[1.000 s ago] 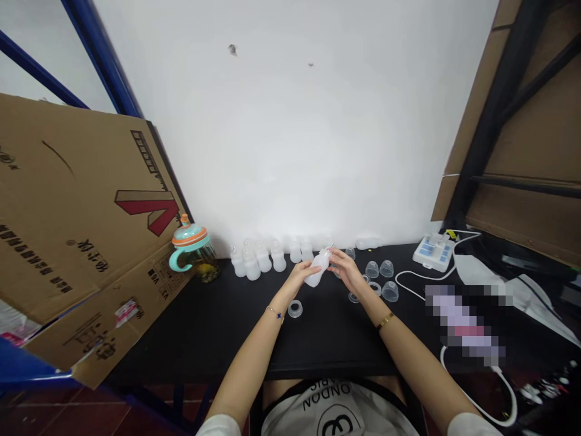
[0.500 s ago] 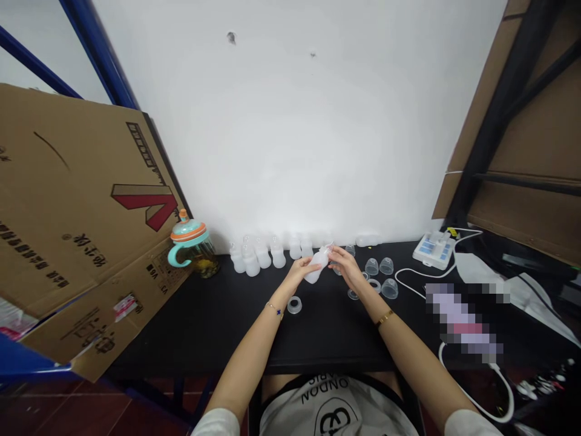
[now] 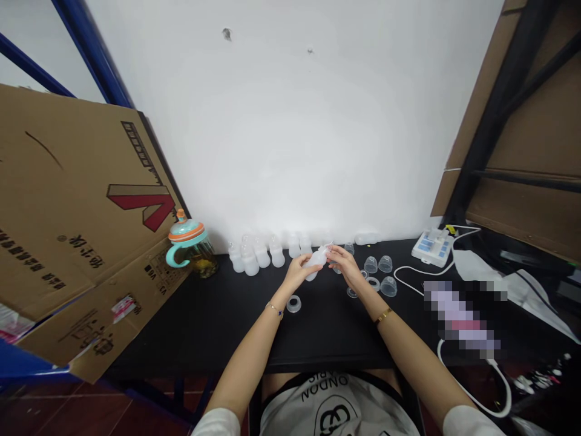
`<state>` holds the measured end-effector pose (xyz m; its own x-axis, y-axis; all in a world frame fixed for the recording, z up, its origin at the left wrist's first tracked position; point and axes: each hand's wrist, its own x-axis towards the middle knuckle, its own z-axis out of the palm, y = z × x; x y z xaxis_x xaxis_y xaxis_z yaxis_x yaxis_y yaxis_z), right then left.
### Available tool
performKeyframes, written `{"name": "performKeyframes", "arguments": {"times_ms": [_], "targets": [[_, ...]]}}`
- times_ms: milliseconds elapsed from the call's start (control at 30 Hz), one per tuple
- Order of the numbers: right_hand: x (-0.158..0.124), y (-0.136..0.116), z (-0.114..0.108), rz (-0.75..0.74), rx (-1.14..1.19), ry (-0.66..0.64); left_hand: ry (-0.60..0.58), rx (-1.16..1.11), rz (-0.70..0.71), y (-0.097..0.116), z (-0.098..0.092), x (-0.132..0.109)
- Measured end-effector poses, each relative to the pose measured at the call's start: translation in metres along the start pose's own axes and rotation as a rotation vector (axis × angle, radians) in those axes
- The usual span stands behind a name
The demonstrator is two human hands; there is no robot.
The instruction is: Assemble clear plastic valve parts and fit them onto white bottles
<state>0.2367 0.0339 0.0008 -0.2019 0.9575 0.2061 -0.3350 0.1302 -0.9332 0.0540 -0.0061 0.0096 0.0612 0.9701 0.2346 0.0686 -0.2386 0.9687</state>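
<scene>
A milky white baby bottle is tilted above the black table, its top end up and to the right. My left hand is wrapped round the bottle's body. At the top end, the fingers of my right hand are closed on the bottle's neck, where a small whitish piece shows; its exact shape is too small to tell. Below my left hand a clear collar ring lies on the table. Beside my right hand are more clear rings and several clear dome caps, partly hidden by my wrist.
Several white bottles stand along the wall at the back. To the left are a turquoise-lidded jug and a large cardboard box. On the right lie a white power strip, a looping cable and a pixelated object.
The bottle has turned slightly in my hands and its lower end is more covered by my left hand. The view has shifted a little; the things on the table stay put.
</scene>
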Motion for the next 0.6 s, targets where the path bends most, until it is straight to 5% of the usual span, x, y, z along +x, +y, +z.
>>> {"name": "performKeyframes", "arguments": {"times_ms": [600], "targets": [[-0.0005, 0.0003, 0.0022, 0.02, -0.048, 0.056, 0.164, 0.246, 0.143, -0.0005, 0.0007, -0.0064]]}}
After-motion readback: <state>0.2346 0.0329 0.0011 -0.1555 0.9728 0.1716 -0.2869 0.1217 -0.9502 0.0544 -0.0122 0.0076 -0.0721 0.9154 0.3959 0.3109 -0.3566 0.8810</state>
